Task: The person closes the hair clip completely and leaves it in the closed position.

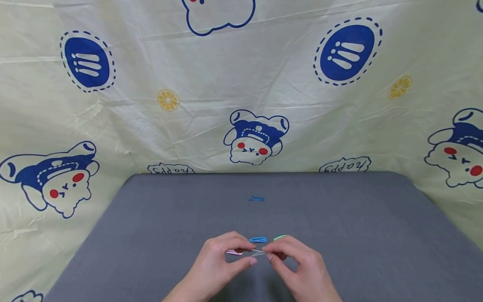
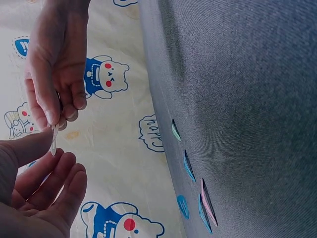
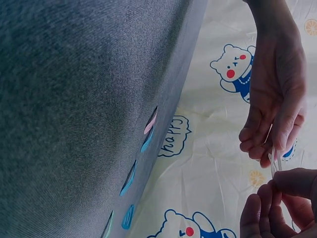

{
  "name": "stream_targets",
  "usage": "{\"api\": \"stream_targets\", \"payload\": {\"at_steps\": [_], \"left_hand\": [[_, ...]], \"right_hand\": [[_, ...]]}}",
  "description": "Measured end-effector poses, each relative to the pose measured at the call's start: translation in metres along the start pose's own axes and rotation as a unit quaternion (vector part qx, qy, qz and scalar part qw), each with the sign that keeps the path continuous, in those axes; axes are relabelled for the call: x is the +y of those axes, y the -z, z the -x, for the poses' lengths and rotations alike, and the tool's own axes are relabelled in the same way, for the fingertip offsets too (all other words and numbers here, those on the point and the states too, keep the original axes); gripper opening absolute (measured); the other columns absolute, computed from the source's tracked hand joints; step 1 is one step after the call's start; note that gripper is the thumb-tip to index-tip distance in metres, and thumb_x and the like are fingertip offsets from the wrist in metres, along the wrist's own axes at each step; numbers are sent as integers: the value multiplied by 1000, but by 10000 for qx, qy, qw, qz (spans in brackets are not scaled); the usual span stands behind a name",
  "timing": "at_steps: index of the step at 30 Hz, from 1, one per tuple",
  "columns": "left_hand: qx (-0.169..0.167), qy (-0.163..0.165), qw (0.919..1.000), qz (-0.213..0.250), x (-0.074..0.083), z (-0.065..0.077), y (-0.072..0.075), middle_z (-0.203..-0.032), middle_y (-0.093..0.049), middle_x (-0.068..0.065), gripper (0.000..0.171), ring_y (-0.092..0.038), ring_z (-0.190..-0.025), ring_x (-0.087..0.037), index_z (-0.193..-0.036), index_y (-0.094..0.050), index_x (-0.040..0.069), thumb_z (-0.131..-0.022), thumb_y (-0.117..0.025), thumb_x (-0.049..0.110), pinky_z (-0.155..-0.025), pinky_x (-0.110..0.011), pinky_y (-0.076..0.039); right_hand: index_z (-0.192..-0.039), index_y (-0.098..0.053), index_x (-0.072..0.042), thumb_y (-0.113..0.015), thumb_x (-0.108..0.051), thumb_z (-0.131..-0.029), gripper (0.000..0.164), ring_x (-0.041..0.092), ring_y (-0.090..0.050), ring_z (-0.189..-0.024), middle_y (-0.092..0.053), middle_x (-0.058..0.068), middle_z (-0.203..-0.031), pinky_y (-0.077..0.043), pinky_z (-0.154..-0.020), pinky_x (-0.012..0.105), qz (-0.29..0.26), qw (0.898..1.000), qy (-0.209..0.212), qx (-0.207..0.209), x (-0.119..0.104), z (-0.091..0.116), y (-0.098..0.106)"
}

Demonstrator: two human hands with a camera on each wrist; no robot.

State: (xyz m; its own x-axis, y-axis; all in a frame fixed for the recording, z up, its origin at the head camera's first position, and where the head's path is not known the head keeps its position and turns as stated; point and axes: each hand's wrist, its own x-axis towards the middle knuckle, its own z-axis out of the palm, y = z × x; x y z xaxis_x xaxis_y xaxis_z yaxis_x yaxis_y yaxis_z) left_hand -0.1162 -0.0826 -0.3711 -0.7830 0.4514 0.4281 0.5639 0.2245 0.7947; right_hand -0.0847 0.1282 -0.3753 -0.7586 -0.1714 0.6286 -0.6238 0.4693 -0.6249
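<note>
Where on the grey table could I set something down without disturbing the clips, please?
The grey table is bare on both sides of the hands and behind the lone blue clip. It is crowded just beyond the hands, around the blue clip, green clip and pink clip.

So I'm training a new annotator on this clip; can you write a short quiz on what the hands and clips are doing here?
1. True or false: both hands pinch one pale clip above the grey table.
2. Which clip lies alone, farthest from the hands? A pink, B dark blue, C green.
3. Fill in: the pink clip lies beside the ____ hand.

Key: 1 true; 2 B; 3 left.
</note>
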Motion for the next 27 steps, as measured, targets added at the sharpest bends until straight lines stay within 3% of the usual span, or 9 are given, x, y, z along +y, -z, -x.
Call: {"api": "stream_targets", "payload": {"at_steps": [7,12,19,21,27], "left_hand": [[259,-445,9987,39,0,-1,-1,-95,-70,7,11,-65,-86,-9,-98,-76,14,-88,-74,9,-76,-33,-56],[581,-220,9979,191,1,0,-3,-90,-71,5,8,-65,-81,-9,-92,-77,14,-87,-76,9,-73,-32,-56],[878,-515,9947,169,-2,2,-9,-84,-70,6,11,-65,-76,-8,-88,-77,16,-84,-78,6,-70,-31,-56],[909,-556,9941,209,-2,2,-9,-83,-70,8,13,-64,-74,-8,-87,-77,17,-83,-78,4,-70,-30,-56],[885,-541,9939,365,-2,1,-8,-83,-68,10,14,-64,-73,-9,-87,-77,18,-84,-77,5,-69,-29,-55]], "right_hand": [[-101,-72,-24,-76,2,-82,32,5,-59,-76,-65,-12,-94,-48,-68,17,-158,9998,39,127,1,1,-2],[-102,-72,-21,-75,2,-84,29,6,-59,-76,-65,-7,-91,-48,-68,19,-353,9992,34,174,3,2,-5],[-97,-73,-28,-76,-4,-85,26,7,-60,-73,-66,-9,-89,-53,-65,23,-497,9948,-815,368,0,4,-10],[-97,-73,-27,-76,-4,-85,25,8,-60,-73,-67,-6,-88,-53,-65,24,-555,9936,-892,403,1,5,-10],[-98,-74,-19,-74,2,-84,25,12,-59,-75,-67,-3,-89,-50,-61,25,-870,9932,-606,477,5,6,-13]]}}
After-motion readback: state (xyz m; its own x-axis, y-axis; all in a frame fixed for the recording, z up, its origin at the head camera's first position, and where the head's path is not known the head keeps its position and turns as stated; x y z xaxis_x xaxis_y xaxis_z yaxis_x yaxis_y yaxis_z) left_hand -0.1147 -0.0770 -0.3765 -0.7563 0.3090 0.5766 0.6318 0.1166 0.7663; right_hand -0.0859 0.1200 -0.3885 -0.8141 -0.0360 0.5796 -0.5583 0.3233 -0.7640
